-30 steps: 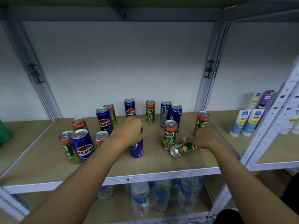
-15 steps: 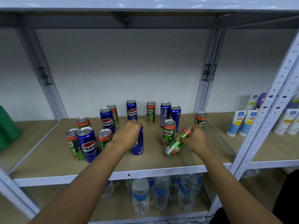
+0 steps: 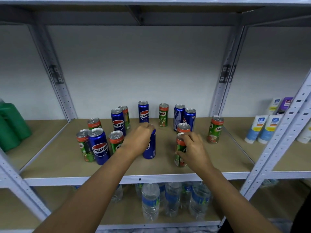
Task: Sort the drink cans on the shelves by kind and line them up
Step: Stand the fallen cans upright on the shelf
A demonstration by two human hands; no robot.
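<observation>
Blue Pepsi cans and green Milo cans stand mixed on the wooden shelf (image 3: 55,158). My left hand (image 3: 138,140) is shut on the top of a blue Pepsi can (image 3: 150,148) standing mid-shelf. My right hand (image 3: 193,148) grips a green Milo can (image 3: 179,152), upright near the front of the shelf. Another Milo can (image 3: 183,127) stands right behind it. At the left a big Pepsi can (image 3: 99,146) stands with Milo cans (image 3: 84,147) beside it. At the back are a Pepsi can (image 3: 143,111), a Milo can (image 3: 163,114) and two more Pepsi cans (image 3: 184,117). A lone Milo can (image 3: 215,129) stands at the right.
Grey metal uprights (image 3: 220,84) frame the bay. Green jugs (image 3: 11,125) sit in the left bay, white and blue tubes (image 3: 262,128) in the right one. Water bottles (image 3: 150,200) fill the shelf below.
My right hand has lifted the Milo can that lay on its side and stood it upright near the front. My left hand stays on the Pepsi can. The camera view has shifted lower.
</observation>
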